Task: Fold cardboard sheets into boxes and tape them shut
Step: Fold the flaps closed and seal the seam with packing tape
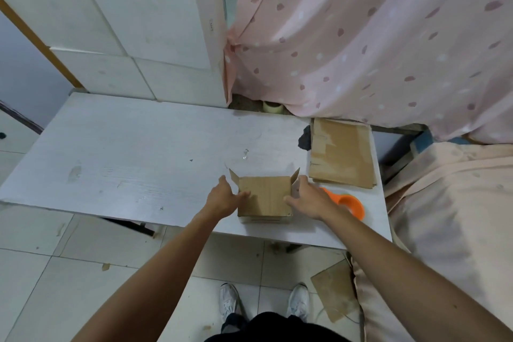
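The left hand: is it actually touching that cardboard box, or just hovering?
Touching. The head view shows the left hand with its thumb lying on top of the cardboard box and its fingers against the box's left flap, with no gap between them.

Two bare arms in shot: the left forearm [155,266] and the right forearm [402,266] are uncovered all the way from the bottom edge of the picture to the wrists. The left hand [222,198] is bare, the right hand [311,198] bare too, fingers [302,182] uncovered.

Down between the arms, a black garment [277,326] fills the bottom centre. It's plain, dark and soft-looking; shirt or trousers, can't tell from this angle. Past it, a pair of white sneakers, left shoe [229,300] and right shoe [299,301], both rounded at the toe, with pale grey shading where the lacing runs down the middle. A strip of dark grey cloth [231,323] shows right at the heel of the left shoe.
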